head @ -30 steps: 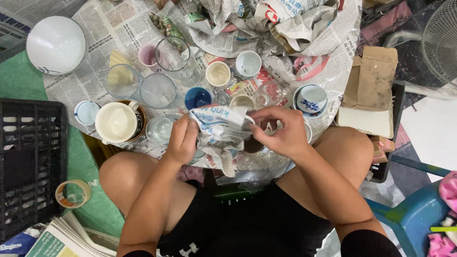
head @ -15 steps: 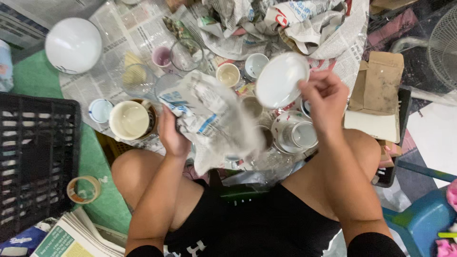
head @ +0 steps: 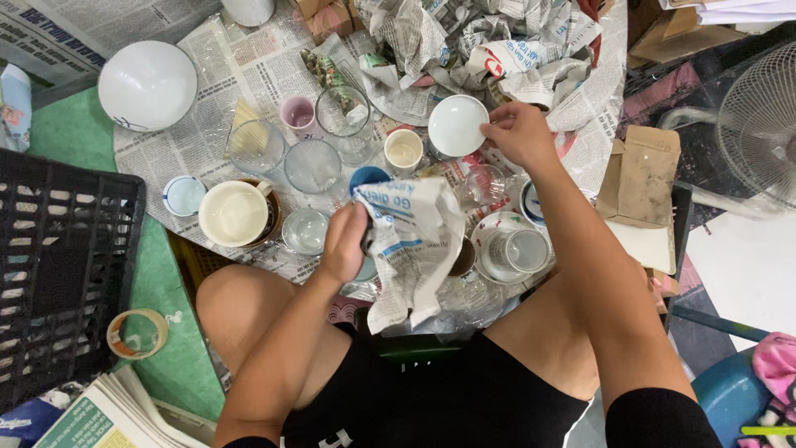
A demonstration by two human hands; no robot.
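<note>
Right hand (head: 518,133) stretched forward, pinching rim of small white bowl (head: 458,125), held flat over the newspaper-covered floor (head: 249,75), just left of fingers. Left hand (head: 344,242) nearer to body, closed on crumpled newspaper sheet (head: 412,249), hanging down btw. the knees.

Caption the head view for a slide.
Left hand grips crumpled newspaper sheet; right hand holds small white ceramic bowl above scattered cups.

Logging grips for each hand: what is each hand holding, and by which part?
The right hand holds a small white bowl by its rim, at the right edge. The left hand grips a crumpled newspaper sheet at its upper left.
</note>
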